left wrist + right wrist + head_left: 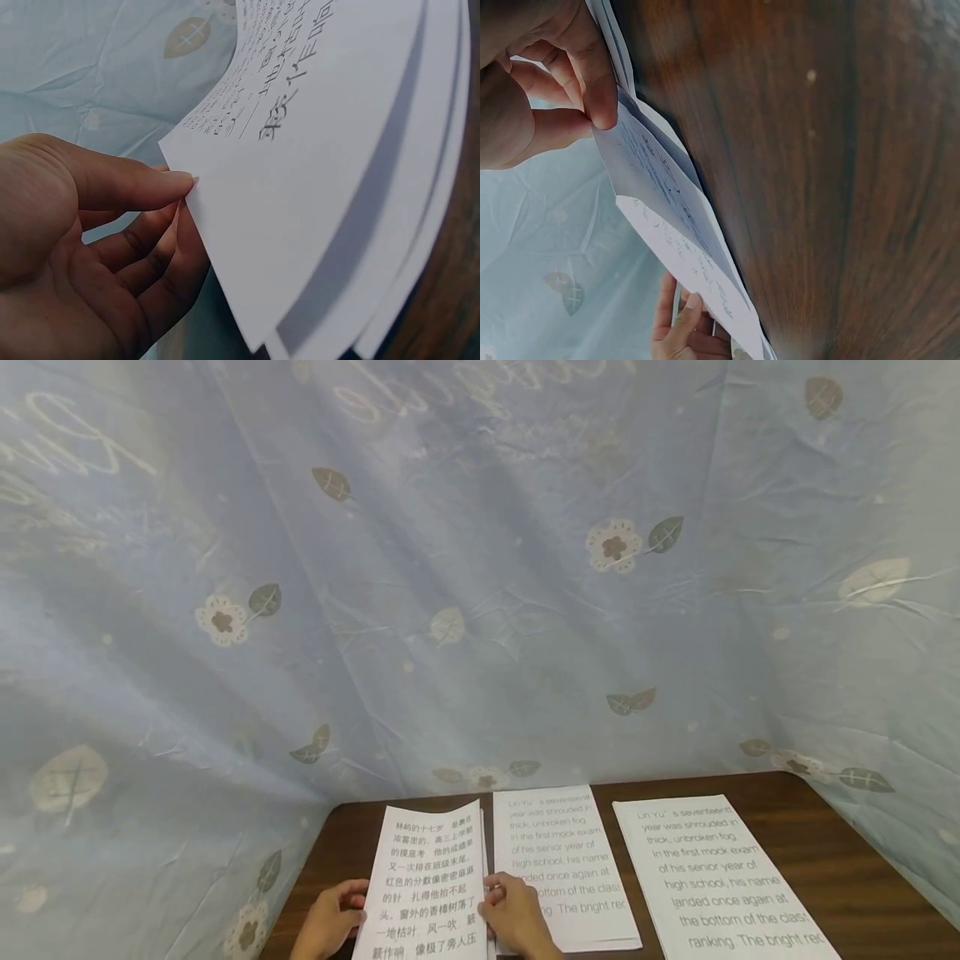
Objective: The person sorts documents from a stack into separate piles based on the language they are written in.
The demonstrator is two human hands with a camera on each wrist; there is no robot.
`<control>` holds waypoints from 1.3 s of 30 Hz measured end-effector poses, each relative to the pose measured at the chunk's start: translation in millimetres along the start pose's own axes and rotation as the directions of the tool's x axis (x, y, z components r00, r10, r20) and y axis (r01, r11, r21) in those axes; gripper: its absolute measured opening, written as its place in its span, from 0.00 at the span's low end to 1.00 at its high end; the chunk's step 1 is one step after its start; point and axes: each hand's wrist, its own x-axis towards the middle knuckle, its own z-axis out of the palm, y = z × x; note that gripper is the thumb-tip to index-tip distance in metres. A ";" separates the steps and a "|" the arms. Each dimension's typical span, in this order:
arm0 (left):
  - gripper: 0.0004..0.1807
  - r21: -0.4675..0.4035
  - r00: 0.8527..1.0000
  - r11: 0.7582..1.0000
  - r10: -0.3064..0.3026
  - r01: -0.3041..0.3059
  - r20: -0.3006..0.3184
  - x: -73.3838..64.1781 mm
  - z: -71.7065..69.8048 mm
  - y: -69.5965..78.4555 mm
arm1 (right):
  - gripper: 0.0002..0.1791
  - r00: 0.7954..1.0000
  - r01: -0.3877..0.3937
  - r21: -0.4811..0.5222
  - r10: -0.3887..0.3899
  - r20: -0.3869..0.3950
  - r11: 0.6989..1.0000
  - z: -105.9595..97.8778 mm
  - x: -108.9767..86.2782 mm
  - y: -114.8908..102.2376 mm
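A sheet of paper [423, 885] with printed Chinese text is held up by its two sides, between my hands, over other sheets. My left hand [330, 918] pinches its left edge; in the left wrist view the thumb of that hand [97, 232] lies on the printed face, fingers behind. The sheet [277, 187] bows upward, apart from the sheets [390, 300] under it. On the other side my right hand [517, 914] pinches the right edge. In the right wrist view, thumb and index finger of this hand [555, 90] meet at the paper's edge.
A stack of English-printed sheets [558, 852] lies just right of the held paper, partly behind my right hand. Farther right is another English-printed stack [720, 877]. All rest on a dark wooden table [810, 835]. A patterned blue-grey cloth [510, 610] hangs behind and at the sides.
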 end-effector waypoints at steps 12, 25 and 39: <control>0.26 -0.030 0.999 0.999 0.016 -0.017 -0.030 4.6 -1.4 11.0 | 0.23 0.999 0.032 -0.024 -0.033 -0.031 0.999 -5.4 3.6 -6.8; 0.23 0.066 0.999 0.998 -0.004 0.007 -0.050 -0.7 -5.9 9.9 | 0.18 1.000 0.016 -0.070 -0.015 0.014 0.997 -15.4 2.9 -0.3; 0.23 0.039 0.997 0.999 0.034 -0.032 -0.067 -5.8 4.8 15.6 | 0.15 1.000 0.023 0.015 -0.023 -0.006 1.000 -28.8 -1.0 9.7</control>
